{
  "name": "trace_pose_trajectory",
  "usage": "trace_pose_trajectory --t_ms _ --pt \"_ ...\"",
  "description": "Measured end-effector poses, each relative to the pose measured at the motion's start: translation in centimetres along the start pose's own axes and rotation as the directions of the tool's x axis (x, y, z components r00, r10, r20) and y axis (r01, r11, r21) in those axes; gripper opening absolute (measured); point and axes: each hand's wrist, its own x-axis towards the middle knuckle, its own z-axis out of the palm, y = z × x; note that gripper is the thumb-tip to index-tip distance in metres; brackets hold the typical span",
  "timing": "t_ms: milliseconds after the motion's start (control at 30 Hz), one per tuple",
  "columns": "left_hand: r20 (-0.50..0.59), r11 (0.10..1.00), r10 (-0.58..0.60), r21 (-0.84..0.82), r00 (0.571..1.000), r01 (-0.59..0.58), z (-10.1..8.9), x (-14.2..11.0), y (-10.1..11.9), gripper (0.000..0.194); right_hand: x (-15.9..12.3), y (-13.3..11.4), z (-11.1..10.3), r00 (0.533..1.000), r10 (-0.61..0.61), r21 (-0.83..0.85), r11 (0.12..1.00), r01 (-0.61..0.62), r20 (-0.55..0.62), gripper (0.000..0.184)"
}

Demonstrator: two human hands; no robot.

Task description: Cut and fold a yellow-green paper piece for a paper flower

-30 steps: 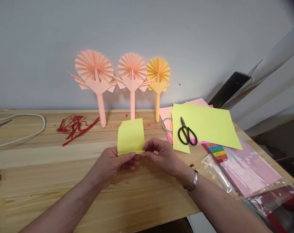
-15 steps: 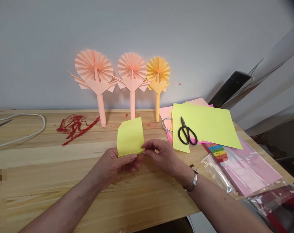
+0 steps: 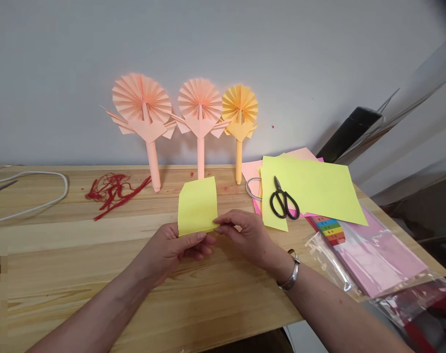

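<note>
A small yellow sheet of paper (image 3: 197, 203) is held up above the table, with a narrow fold along its lower edge. My left hand (image 3: 173, 250) pinches that edge from the left, thumb in front and fingers curled behind. At the lower right corner, my right hand (image 3: 245, 235) pinches the paper between thumb and fingertips. Black-handled scissors (image 3: 284, 201) lie to the right of my right hand, on larger yellow sheets (image 3: 314, 186). Behind the held paper, two pink paper fans (image 3: 153, 162) (image 3: 200, 152) and an orange paper fan (image 3: 239, 152) lean on the wall.
A tangle of red string (image 3: 112, 191) lies left of the fans. A white cable (image 3: 63, 193) loops at the far left. Clear plastic packs of pink paper (image 3: 381, 255) cover the table's right side. A black cylinder (image 3: 350, 132) leans at the back right.
The folded strip along the paper's lower edge has turned and shows less than before. Both hands keep their grip in nearly the same place. The fans and scissors stay put.
</note>
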Motion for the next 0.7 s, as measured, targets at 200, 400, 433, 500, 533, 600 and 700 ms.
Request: trace_pose_trajectory --t_ms 200,400,433,500,533,600,700 --pt "-0.03 1.0 -0.002 0.01 1.0 0.002 0.02 -0.1 0.16 0.009 -0.07 0.06 -0.01 0.998 -0.069 0.009 0.998 0.069 -0.011 0.012" --pt "-0.053 0.999 0.015 0.034 0.999 -0.013 0.04 -0.14 0.3 0.01 -0.11 0.09 -0.12 0.999 -0.049 -0.007 0.999 0.049 -0.016 0.013" --pt "-0.062 0.999 0.02 0.041 0.998 -0.018 0.04 -0.12 0.32 0.01 -0.12 0.07 -0.14 0.999 -0.045 -0.008 0.999 0.044 -0.015 0.013" --pt "-0.088 0.997 0.04 0.063 0.995 -0.034 0.04 -0.11 0.34 0.011 -0.12 0.04 -0.17 0.999 -0.039 -0.011 0.999 0.039 -0.017 0.013" --pt "-0.102 0.996 0.056 0.078 0.993 -0.048 0.04 -0.11 0.35 0.011 -0.11 0.01 -0.2 0.999 -0.036 -0.016 0.999 0.035 -0.017 0.013" --pt "-0.124 0.99 0.093 0.118 0.988 -0.078 0.06 -0.14 0.39 0.012 -0.06 -0.05 -0.28 0.999 -0.032 -0.033 0.999 0.031 -0.023 0.013" --pt "-0.158 0.969 0.173 0.204 0.972 -0.139 0.11 -0.17 0.47 0.019 0.06 -0.18 -0.45 0.999 -0.03 -0.066 0.997 0.028 -0.034 0.013"
